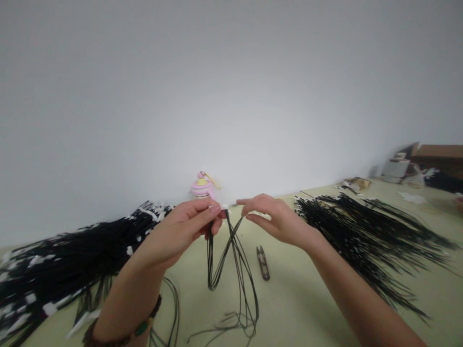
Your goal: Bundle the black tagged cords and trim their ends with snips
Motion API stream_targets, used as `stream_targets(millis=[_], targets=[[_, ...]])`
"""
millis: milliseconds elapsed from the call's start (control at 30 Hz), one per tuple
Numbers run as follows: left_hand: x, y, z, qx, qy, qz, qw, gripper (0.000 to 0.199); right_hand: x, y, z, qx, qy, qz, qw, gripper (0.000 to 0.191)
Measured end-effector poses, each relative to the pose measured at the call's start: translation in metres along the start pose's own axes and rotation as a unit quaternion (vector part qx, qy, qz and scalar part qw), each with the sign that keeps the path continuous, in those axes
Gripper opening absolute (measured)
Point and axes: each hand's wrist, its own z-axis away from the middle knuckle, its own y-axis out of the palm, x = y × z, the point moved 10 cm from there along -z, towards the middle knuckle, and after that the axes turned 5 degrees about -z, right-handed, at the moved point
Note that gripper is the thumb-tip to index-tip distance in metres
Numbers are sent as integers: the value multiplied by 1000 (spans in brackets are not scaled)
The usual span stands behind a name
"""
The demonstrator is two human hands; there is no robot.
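Observation:
My left hand [197,219] pinches a small white piece at the top of a bundle of thin black cords [210,260]. To its right, my right hand [265,214] has its thumb and fingertips closed around black strands at the bundle's upper end. Between the hands the cords loop and cross, then hang down, and their loose ends trail on the table. Small dark thread snips [263,263] lie below my right hand. More thin cords [175,308] rest beside my left wrist.
A large pile of black cords with white tags [90,250] covers the left side. Black cords [358,236] fan out at the right. A pink-and-yellow item [202,187] stands by the wall; a brown box [439,153] sits far right.

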Motion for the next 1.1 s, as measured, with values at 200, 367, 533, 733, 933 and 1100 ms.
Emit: stream_targets(millis=[200, 367, 533, 733, 933, 1100], targets=[[5, 2, -3, 13, -5, 9, 1000, 34, -18, -2, 1, -60, 70, -193, 977, 12], [9, 4, -8, 21, -5, -19, 1000, 34, -37, 1, 2, -112, 127, -336, 927, 13], [13, 8, -8, 37, -2, -42, 998, 35, -45, 7, 3, -103, 165, -447, 873, 36], [13, 20, -9, 83, 7, -34, 996, 30, -50, 13, 4, -78, 191, -458, 864, 25], [14, 16, -11, 60, 3, 2, 998, 29, -52, 6, 4, -84, 184, -441, 874, 22], [21, -10, -10, -17, -11, 74, 997, 28, -53, -9, 7, -90, 188, -426, 880, 18]])
